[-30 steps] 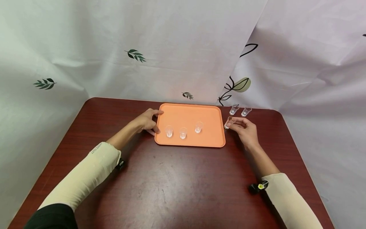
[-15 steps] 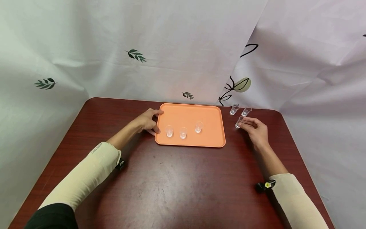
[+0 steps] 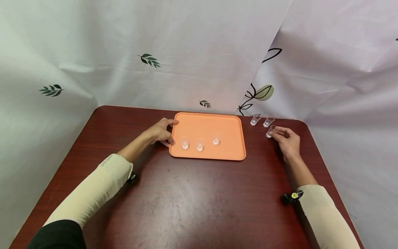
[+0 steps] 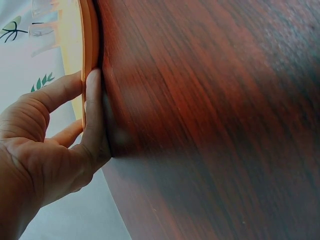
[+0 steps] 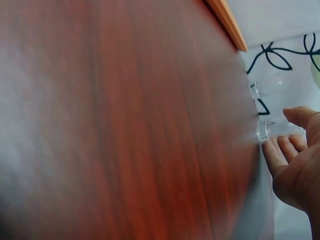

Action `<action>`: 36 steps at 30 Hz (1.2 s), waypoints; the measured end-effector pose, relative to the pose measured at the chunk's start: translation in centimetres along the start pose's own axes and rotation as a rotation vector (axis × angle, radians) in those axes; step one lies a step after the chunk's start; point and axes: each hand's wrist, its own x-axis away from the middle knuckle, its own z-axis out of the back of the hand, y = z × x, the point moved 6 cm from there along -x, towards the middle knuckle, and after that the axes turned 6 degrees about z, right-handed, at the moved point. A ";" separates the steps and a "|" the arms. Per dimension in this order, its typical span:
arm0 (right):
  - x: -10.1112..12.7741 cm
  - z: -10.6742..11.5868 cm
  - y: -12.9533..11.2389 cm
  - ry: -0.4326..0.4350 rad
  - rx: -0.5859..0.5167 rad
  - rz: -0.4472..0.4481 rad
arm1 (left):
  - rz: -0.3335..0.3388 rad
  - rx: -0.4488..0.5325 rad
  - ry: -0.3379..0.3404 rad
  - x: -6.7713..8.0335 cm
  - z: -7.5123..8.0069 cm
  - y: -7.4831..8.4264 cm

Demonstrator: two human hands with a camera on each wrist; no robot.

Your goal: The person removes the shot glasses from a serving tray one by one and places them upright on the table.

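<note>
My left hand [image 3: 160, 132] grips the left rim of an orange tray [image 3: 208, 125]. In the left wrist view its fingers lie on both sides of the tray's edge [image 4: 89, 40]. Three clear shot glasses stand on the tray's near half: one at the left [image 3: 185, 143], one beside it [image 3: 200, 145] and one farther right [image 3: 216, 138]. Right of the tray, my right hand [image 3: 287, 141] holds another clear shot glass [image 3: 269, 132] between thumb and fingers, low over the table and a little tilted. The right wrist view shows that hand [image 5: 300, 165] with fingers spread around its glass.
Two more shot glasses, a left one [image 3: 255, 119] and a right one [image 3: 268, 121], stand behind the held glass near the far edge of the dark red-brown table [image 3: 199, 193]. A pale curtain with leaf prints [image 3: 174, 83] hangs right behind the table.
My right hand has moved right with the shot glass, from beside the tray's right edge to in front of the two back glasses. The left hand and tray stay put.
</note>
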 end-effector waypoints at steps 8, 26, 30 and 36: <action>-1.2 1.1 0.0 0.070 0.003 -0.002 | 0.001 0.006 -0.004 0.0 0.0 0.0; -3.8 2.3 0.1 0.113 0.083 0.001 | -0.001 0.013 0.000 -0.2 0.0 -0.1; -4.1 2.2 0.1 0.119 0.094 -0.006 | -0.001 0.018 -0.002 -0.2 0.0 -0.1; -4.5 2.1 0.1 0.135 0.050 -0.018 | 0.007 0.017 0.006 -0.1 0.0 -0.1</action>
